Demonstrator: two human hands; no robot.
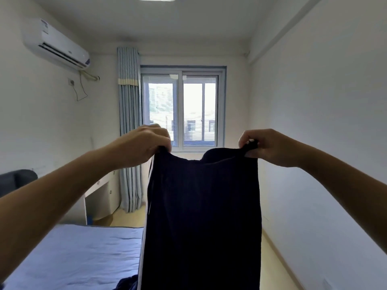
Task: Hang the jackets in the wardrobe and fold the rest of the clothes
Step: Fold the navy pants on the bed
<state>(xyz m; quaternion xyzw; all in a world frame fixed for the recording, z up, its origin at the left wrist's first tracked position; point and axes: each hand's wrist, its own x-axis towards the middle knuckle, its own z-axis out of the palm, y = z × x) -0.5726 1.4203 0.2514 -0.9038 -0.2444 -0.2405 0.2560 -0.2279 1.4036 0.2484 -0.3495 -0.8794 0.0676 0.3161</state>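
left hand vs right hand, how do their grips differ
The left hand hides its corner of the dark garment under curled fingers; the right hand lets a bunched corner poke out. The left hand overlaps the window; the right hand sits against bare wall. Both hold the top edge up.

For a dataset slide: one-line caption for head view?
The left hand and right hand grip the top corners of a dark navy garment, held up before the window, blue bed lower left.

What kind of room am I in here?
Most likely a bedroom: a bed with a blue sheet at lower left, a curtain beside the window, and an air conditioner on the wall. The left hand and right hand hold up a dark garment.
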